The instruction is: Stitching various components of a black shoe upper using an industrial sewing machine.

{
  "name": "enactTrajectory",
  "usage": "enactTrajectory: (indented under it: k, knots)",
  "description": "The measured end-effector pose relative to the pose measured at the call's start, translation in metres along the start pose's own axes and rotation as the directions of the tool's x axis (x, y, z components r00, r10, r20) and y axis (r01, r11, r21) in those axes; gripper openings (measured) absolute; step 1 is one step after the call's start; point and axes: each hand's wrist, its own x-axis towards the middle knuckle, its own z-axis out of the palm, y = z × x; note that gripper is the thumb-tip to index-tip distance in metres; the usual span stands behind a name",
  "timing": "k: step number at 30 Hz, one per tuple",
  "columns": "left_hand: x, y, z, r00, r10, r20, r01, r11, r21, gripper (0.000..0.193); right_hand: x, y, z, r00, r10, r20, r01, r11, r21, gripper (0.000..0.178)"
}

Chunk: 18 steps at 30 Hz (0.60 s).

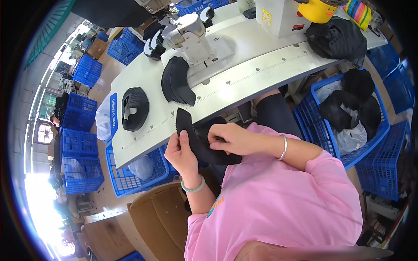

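Just off the table's front edge, over my lap, I hold a black curved fabric piece (198, 145). My left hand (183, 154) grips its left side, thumb on top, and one end sticks up past my fingers. My right hand (233, 138) is closed with curled fingers at the piece's right side; the fingertips are partly hidden. On the table just beyond lies a fanned stack of black curved pieces (176, 82). To its left sits a rounded black fabric part with an opening (135, 109).
A white sewing machine (185, 37) stands on the white table (244, 85), which has a ruler line along its front. A black fabric pile (337, 39) lies at the right end. Blue crates (320, 126) with black parts and plastic bags flank me; a cardboard box (159, 213) is lower left.
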Motion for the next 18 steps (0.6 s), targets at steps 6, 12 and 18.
enactTrajectory:
  k: [6,12,18]
  knots:
    - [-0.002,-0.001,-0.004,1.0,-0.025,-0.008,0.025,0.998,0.055,0.03,-0.006,-0.002,-0.014,0.918,0.293,0.267,-0.355,0.908,0.222,0.01]
    - [0.001,-0.004,-0.004,0.992,-0.073,-0.102,0.076,0.997,0.023,0.032,-0.005,-0.002,-0.023,0.996,0.078,-0.043,-0.041,0.833,0.551,0.018]
    - [0.008,-0.021,0.006,0.991,-0.049,-0.123,0.063,0.992,0.107,0.033,0.007,-0.022,0.013,0.969,0.213,0.124,-0.221,0.53,0.818,0.018]
